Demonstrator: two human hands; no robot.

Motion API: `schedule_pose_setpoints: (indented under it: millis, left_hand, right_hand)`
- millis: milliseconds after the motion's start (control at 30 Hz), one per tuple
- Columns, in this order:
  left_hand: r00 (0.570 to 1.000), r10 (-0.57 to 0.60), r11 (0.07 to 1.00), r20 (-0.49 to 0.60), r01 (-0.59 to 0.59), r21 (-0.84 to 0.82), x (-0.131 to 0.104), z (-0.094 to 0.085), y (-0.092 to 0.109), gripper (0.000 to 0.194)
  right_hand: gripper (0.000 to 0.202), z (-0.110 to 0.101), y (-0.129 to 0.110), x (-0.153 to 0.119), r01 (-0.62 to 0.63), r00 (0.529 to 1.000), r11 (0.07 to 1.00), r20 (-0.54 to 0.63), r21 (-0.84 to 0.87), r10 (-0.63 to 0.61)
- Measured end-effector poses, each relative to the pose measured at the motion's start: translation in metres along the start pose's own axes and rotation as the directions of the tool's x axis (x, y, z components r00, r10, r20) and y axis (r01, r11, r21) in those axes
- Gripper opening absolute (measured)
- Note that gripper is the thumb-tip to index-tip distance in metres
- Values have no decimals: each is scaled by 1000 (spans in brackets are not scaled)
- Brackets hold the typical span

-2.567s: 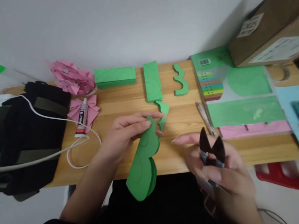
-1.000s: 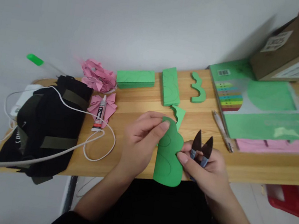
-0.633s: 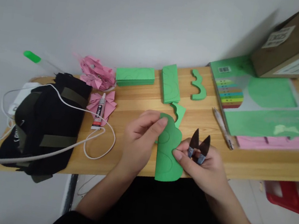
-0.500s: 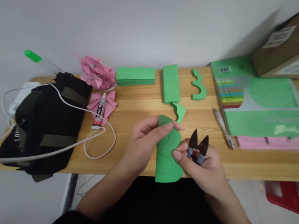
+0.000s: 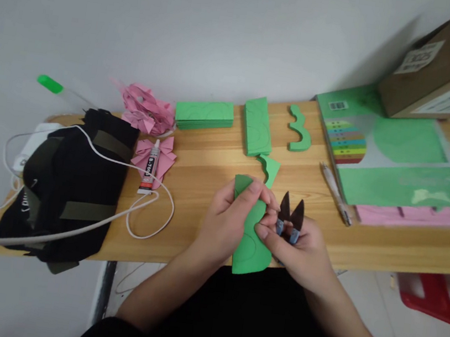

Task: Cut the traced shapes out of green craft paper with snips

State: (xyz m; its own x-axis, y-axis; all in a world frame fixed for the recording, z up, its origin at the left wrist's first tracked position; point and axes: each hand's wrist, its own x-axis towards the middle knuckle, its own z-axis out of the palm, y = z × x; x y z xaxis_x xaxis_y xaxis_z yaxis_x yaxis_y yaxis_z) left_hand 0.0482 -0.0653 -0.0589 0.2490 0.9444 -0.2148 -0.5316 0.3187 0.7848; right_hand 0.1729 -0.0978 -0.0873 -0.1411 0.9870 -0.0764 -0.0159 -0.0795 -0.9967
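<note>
Between my hands is a green paper piece [image 5: 249, 253] with a wavy right edge and curved pencil lines on its face. My left hand [image 5: 228, 219] pinches its upper part, thumb on top. My right hand [image 5: 301, 252] grips the paper's right edge between thumb and finger and also keeps hold of scissors [image 5: 290, 214], whose dark blades point up and stand apart. Part of the scissors' handles is hidden in the palm. Just beyond lies a green offcut [image 5: 270, 169] with a curved edge, touching a marked stack of green paper strips [image 5: 257, 127].
Another green stack [image 5: 204, 114], wavy cut pieces [image 5: 301, 129], pink folded paper [image 5: 145, 110] and a glue tube [image 5: 149, 169] lie along the table [image 5: 210, 155]. A black bag [image 5: 81, 182] with a white cable is left; a pen [image 5: 335, 194], green paper pack [image 5: 399, 182] and cardboard box [image 5: 443, 71] are right.
My left hand has shifted slightly right and further over the paper's top. My right hand and the scissors have moved a little left, bringing both hands closer together.
</note>
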Motion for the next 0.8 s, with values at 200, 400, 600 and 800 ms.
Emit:
schedule_pose_setpoints:
  millis: [200,400,600,800]
  left_hand:
    - [993,43,999,-106,-42,10,6,-4,3,30]
    - [948,4,990,-319,-47,-129,21,-15,16,33]
    - [923,-83,968,-376,-14,-250,25,-15,24,37]
    - [940,1,970,-341,-84,-227,24,-13,22,38]
  right_hand:
    - [35,-8,5,8,-51,991,977,-135,-205,24]
    - [31,-41,19,26,-316,893,718,-451,-620,4]
    - [35,-44,32,27,-378,896,478,-442,-793,-24]
    - [36,-36,16,12,-248,929,489,-349,-836,-125]
